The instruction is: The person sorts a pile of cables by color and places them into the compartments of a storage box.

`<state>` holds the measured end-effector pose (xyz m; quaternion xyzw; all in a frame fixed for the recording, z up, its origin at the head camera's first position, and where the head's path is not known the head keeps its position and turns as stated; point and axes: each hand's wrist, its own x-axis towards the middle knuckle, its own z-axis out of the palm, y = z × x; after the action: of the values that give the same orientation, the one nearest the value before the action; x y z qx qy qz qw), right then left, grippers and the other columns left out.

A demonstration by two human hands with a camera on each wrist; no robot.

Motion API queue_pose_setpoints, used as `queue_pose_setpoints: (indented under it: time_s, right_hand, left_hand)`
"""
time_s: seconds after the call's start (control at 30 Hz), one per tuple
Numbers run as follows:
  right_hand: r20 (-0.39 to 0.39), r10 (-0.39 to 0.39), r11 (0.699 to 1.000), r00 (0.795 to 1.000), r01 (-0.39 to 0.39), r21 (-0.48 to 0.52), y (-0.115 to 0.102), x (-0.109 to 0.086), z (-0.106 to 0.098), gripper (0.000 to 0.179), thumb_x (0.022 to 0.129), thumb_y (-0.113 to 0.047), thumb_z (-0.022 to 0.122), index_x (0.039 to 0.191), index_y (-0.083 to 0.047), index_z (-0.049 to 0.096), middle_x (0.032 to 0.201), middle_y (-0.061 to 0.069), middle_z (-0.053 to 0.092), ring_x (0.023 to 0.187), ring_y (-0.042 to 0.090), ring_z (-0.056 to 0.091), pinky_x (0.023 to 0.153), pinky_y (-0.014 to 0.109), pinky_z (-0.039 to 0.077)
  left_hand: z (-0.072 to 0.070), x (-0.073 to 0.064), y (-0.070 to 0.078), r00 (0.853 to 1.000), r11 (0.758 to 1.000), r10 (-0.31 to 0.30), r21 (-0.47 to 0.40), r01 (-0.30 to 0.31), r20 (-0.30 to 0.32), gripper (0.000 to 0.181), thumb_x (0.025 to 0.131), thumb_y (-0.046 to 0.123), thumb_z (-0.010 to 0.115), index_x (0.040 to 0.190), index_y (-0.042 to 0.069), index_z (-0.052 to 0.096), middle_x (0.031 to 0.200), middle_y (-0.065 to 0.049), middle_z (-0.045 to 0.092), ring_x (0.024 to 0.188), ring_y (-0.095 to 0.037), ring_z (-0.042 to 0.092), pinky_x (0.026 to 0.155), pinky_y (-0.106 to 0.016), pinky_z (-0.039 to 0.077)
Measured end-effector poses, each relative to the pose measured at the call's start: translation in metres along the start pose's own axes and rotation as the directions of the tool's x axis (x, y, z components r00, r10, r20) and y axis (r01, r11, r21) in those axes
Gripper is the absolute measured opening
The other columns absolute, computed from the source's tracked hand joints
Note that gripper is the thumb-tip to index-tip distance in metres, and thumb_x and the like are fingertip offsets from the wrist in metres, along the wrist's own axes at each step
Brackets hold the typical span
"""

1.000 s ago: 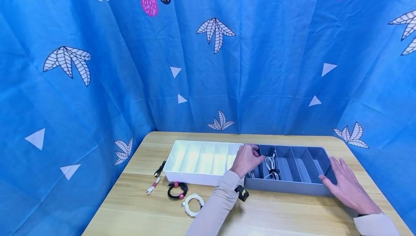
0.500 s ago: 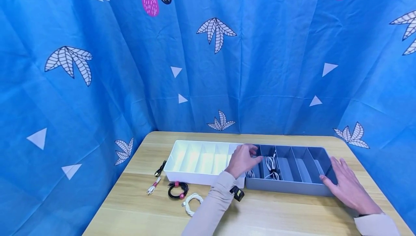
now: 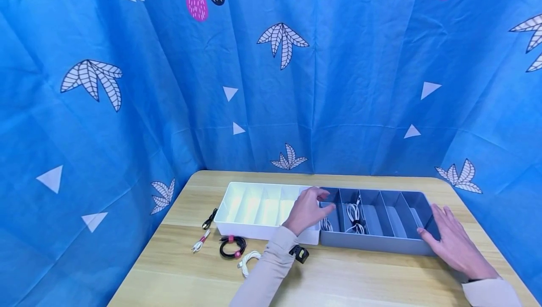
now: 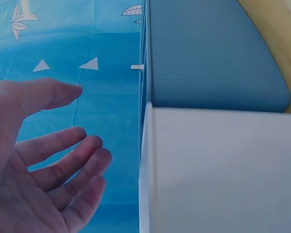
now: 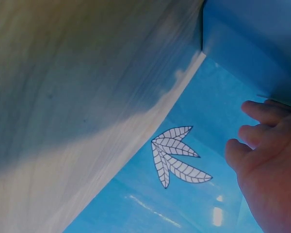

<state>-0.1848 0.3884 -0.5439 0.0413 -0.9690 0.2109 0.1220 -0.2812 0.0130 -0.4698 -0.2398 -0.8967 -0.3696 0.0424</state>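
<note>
My left hand (image 3: pixel 308 209) hovers over the join of the white divided box (image 3: pixel 267 232) and the grey divided box (image 3: pixel 381 243), thumb and fingers apart with nothing between them. In the left wrist view that hand (image 4: pixel 53 155) shows relaxed, spread fingers beside the boxes' walls. A white cable (image 3: pixel 326 224) lies in the grey box's leftmost compartment. Beside it, the second compartment holds a coiled white cable (image 3: pixel 354 217) with a dark tie. My right hand (image 3: pixel 455 243) rests at the grey box's right end, fingers along its outer side and thumb at the front rim.
Left of the boxes on the wooden table (image 3: pixel 169 274) lie a small black cable (image 3: pixel 209 219), a white cable with a red tie (image 3: pixel 201 241), a black coiled cable (image 3: pixel 232 247) with pink ties and a white coiled cable (image 3: pixel 247 262), partly behind the left sleeve. A blue curtain (image 3: pixel 360 86) surrounds the table.
My left hand has moved left from above the grey box toward the white box, uncovering more of the leftmost grey compartment and its white cable. The right hand has stayed in place.
</note>
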Motion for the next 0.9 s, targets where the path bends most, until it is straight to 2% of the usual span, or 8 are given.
queue_pose_setpoints:
  time_s: [0.2,0.43,0.63,0.73,0.9]
  right_hand:
    - [0.005,0.0,1.0,1.0,0.0,0.001,0.001,0.0,0.0,0.088,0.1,-0.044,0.048,0.154,0.009,0.003,0.156,0.04,0.011,0.149,0.045,-0.017,0.119,0.061,-0.016]
    - [0.007,0.0,1.0,1.0,0.0,-0.003,0.0,0.0,-0.001,0.088,0.1,-0.044,0.048,0.154,0.008,0.001,0.156,0.039,0.008,0.149,0.043,-0.02,0.12,0.06,-0.017]
    - [0.007,-0.002,1.0,1.0,0.002,0.003,-0.001,-0.001,-0.001,0.088,0.1,-0.044,0.048,0.153,0.01,0.002,0.156,0.039,0.008,0.149,0.043,-0.02,0.119,0.06,-0.017]
    - [0.009,-0.002,1.0,1.0,0.002,0.005,-0.002,-0.001,-0.001,0.088,0.1,-0.044,0.048,0.153,0.01,0.002,0.156,0.039,0.008,0.149,0.043,-0.02,0.119,0.06,-0.017]
    - [0.013,0.002,1.0,1.0,-0.002,0.005,-0.001,-0.001,-0.002,0.088,0.1,-0.044,0.048,0.153,0.01,0.003,0.156,0.039,0.008,0.149,0.044,-0.02,0.119,0.06,-0.017]
  left_hand:
    - [-0.013,-0.008,-0.004,1.0,0.999,0.015,0.053,-0.015,0.003,0.039,0.088,0.036,0.071,0.121,0.014,0.069,0.118,-0.001,0.069,0.104,-0.018,0.065,0.084,-0.023,0.054]
    - [-0.023,-0.017,-0.013,0.999,0.997,0.04,0.07,-0.039,-0.017,0.046,0.087,0.037,0.072,0.125,0.011,0.067,0.119,-0.002,0.068,0.105,-0.017,0.065,0.087,-0.026,0.055]
    - [-0.03,-0.026,-0.022,0.998,0.994,0.049,0.096,-0.046,-0.03,0.045,0.088,0.036,0.072,0.125,0.012,0.066,0.12,-0.001,0.068,0.106,-0.015,0.064,0.09,-0.028,0.056]
    - [-0.035,-0.03,-0.026,0.996,0.992,0.075,0.109,-0.071,-0.039,0.043,0.088,0.036,0.071,0.124,0.012,0.067,0.119,-0.001,0.067,0.106,-0.015,0.064,0.09,-0.028,0.055]
    - [-0.045,-0.037,-0.033,0.995,0.991,0.083,0.109,-0.077,-0.047,0.044,0.089,0.037,0.071,0.125,0.013,0.066,0.121,-0.001,0.066,0.107,-0.018,0.065,0.091,-0.031,0.055]
